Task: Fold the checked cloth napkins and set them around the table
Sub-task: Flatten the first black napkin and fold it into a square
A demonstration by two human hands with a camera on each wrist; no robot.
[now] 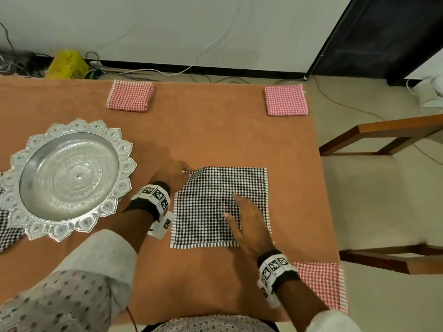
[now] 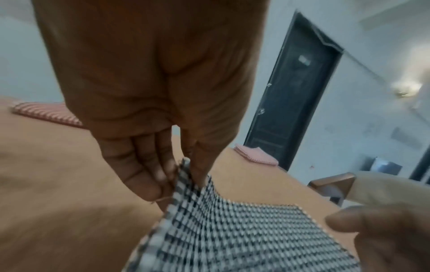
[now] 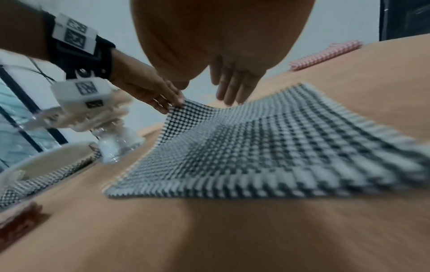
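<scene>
A black-and-white checked napkin (image 1: pixel 215 207) (image 2: pixel 232 230) (image 3: pixel 267 143) lies spread on the brown tablecloth (image 1: pixel 203 135) near the table's right edge. My left hand (image 1: pixel 175 174) (image 2: pixel 179 173) pinches its far left corner between thumb and fingers and lifts it a little. My right hand (image 1: pixel 249 221) (image 3: pixel 230 88) lies flat, fingers straight, on the napkin's near right part. Two folded red checked napkins (image 1: pixel 130 95) (image 1: pixel 285 99) sit at the far edge. A third red napkin (image 1: pixel 323 283) lies at the near right corner.
An ornate silver tray (image 1: pixel 67 178) stands on the left of the table, with another black checked cloth (image 1: pixel 8 231) partly under it. A wooden chair (image 1: pixel 383 188) with a pale seat stands right of the table. Cables and a yellow bag (image 1: pixel 68 64) lie on the floor beyond.
</scene>
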